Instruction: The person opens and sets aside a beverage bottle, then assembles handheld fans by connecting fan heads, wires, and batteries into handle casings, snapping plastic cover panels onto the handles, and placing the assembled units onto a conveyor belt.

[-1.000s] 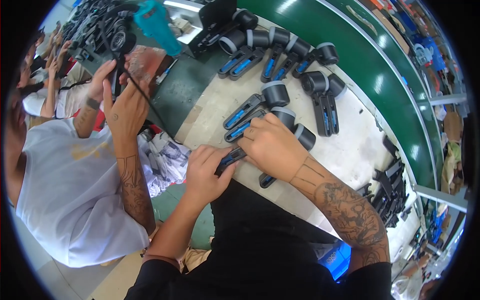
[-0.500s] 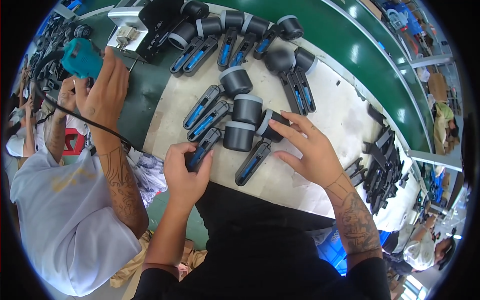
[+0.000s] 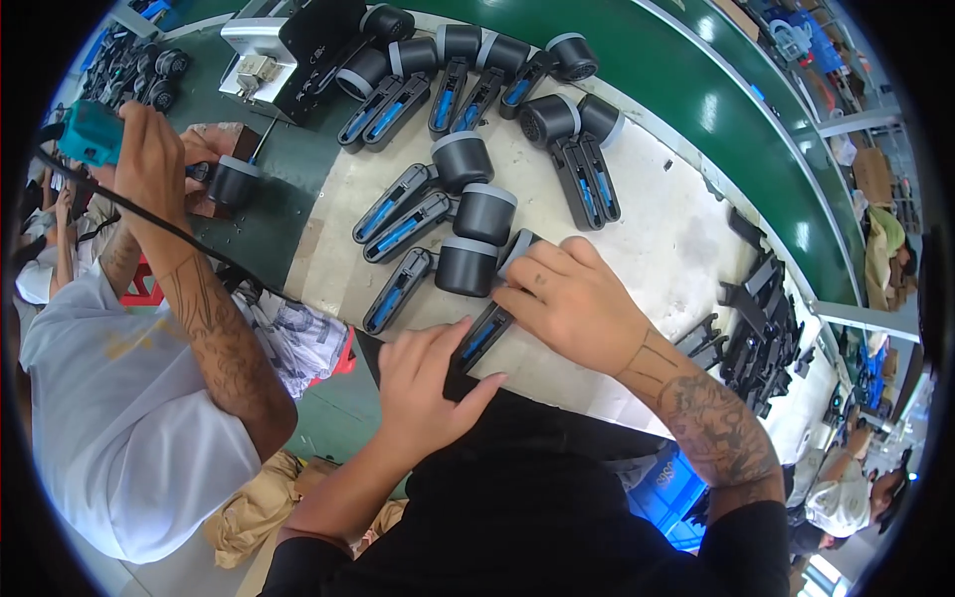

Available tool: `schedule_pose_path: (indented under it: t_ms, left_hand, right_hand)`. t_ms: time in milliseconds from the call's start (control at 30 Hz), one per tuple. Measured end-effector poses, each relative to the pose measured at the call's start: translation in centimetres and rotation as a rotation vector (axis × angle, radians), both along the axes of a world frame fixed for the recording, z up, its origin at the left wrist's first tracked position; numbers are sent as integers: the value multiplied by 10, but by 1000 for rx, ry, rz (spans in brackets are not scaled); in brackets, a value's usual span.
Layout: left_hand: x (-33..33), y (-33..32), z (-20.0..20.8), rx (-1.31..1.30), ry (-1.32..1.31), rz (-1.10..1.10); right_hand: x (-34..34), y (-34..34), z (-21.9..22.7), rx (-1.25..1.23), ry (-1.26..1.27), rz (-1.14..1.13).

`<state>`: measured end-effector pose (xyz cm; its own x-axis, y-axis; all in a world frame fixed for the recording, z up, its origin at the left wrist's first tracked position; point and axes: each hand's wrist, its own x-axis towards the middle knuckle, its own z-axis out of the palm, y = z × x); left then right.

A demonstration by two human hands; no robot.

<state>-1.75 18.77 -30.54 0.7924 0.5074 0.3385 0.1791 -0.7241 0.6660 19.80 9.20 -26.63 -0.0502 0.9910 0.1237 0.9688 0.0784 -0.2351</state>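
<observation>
Left hand (image 3: 423,388) now wide, fingertips at the nearest blue-slotted handle (image 3: 486,336) by the bench (image 3: 557,374) edge, right hand (image 3: 572,298) curled over its upper end, grip unclear; previous handle (image 3: 398,291) beyond released, so handling's shifted one unit over.

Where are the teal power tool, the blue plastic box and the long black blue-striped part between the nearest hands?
Teal power tool (image 3: 92,134): head view, on its casing.
Blue plastic box (image 3: 674,486): head view, on its side.
Long black blue-striped part (image 3: 484,337): head view, on its blue strip.
</observation>
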Motion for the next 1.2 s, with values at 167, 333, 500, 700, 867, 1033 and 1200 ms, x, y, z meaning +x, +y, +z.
schedule_pose_path:
  t_ms: [167,333,500,700,867,1033,1200]
  left_hand:
    - [4,-6,-26,-20,-36,30]
    - [8,8,-14,-23,17,-22]
    - [27,1,3,-64,82,-204]
    - [28,2,13,-1493,-211,-115]
    - [30,1,10,-1988,-502,-287]
    - [31,2,19,-1922,-493,-357]
    - [21,41,30,-849,-300,165]
  right_hand:
    - [6,13,-1,-112,57,267]
    - [5,13,-5,-92,172,272]
    - [-8,3,22,-85,37,245]
    - [-3,-13,85,374,173,-113]
    - [-21,-50,84,425,481,-419]
    - [-27,-51,67,315,586,-366]
    - [-15,-60,32,171,456,-365]
